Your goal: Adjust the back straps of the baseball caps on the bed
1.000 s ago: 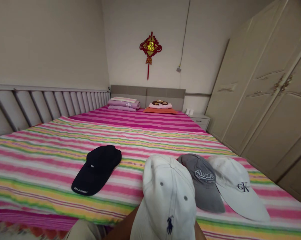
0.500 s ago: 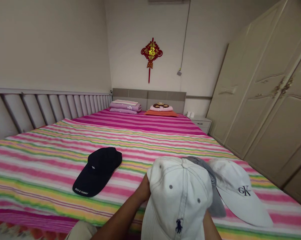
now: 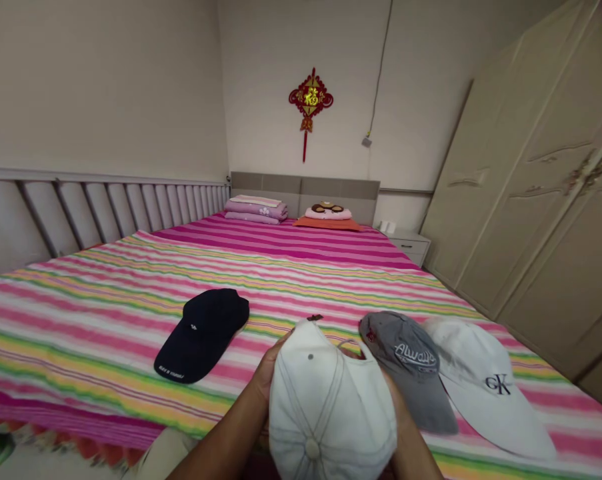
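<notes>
Of the two hands, the left hand [image 3: 267, 373] is clamped on the side of one white cap [image 3: 333, 413], crown toward the viewer, over the bed's near edge; the right hand [image 3: 391, 393] is at its other side, mostly hidden, so I cannot tell whether its fingers are closed; three more caps lie on the striped sheet [image 3: 105, 327]: one black cap [image 3: 205, 337] well apart to the left, one grey cap [image 3: 405, 373] just right of the held one, and one lettered white cap [image 3: 501, 393] beside the grey; farther off stand one wardrobe [image 3: 521, 227], doors shut, two stacks of bedding [image 3: 255, 211], and one nightstand [image 3: 411, 246], its drawer closed; one red ornament [image 3: 311, 100] hangs on the wall.
</notes>
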